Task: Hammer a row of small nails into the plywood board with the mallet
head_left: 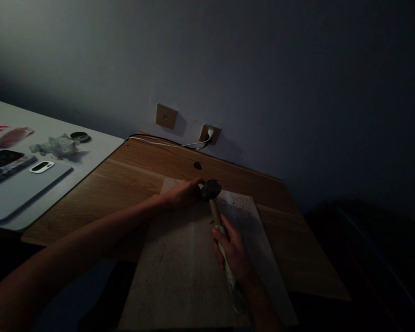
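My right hand (233, 251) is closed round the wooden handle of a hammer (211, 193), whose dark head rests near the far end of a pale wooden board (180, 267). My left hand (183, 192) reaches across the board, its fingers pinched together right beside the hammer head. What those fingers hold is too small and dark to make out. The board lies on a brown wooden table (134, 175).
A white desk (100, 145) at the left carries a phone (3, 158), a grey laptop (24, 186), crumpled paper and small items. Two wall sockets (166, 115) sit above the table, one with a white cable plugged in. The right side is dark.
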A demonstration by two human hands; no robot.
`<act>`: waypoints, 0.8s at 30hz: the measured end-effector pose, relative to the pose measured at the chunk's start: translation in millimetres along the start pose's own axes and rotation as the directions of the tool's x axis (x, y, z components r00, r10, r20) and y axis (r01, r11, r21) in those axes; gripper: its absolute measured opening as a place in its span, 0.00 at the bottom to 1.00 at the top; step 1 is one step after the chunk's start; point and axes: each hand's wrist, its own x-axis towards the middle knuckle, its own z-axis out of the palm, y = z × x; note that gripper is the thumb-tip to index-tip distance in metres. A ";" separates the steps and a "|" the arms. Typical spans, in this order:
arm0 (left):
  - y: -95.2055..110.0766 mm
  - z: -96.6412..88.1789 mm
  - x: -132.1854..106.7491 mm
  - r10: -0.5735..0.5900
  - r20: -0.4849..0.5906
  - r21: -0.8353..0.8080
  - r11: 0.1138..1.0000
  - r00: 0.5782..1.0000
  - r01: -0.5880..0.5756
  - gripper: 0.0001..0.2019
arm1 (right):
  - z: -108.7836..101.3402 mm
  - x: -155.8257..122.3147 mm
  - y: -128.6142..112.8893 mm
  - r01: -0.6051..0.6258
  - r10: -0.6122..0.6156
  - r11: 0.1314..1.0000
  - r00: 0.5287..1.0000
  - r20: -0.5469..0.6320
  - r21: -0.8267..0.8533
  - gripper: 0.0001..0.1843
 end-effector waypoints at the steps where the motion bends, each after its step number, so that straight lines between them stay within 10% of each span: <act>1: 0.3 -0.3 -0.2 0.003 -0.007 0.003 1.000 1.000 -0.003 0.23 | 0.3 0.3 0.7 0.007 -0.007 1.000 1.000 -0.001 0.001 0.29; 16: 7.9 -7.3 -2.8 0.001 -0.026 0.124 0.992 1.000 0.002 0.21 | -8.0 -6.7 5.2 0.016 -0.016 1.000 1.000 -0.021 0.000 0.35; 24: 63.1 19.0 -16.8 0.321 0.224 0.544 0.742 0.920 -0.391 0.07 | -35.0 -14.1 -2.7 0.009 -0.002 0.999 0.987 -0.160 0.039 0.29</act>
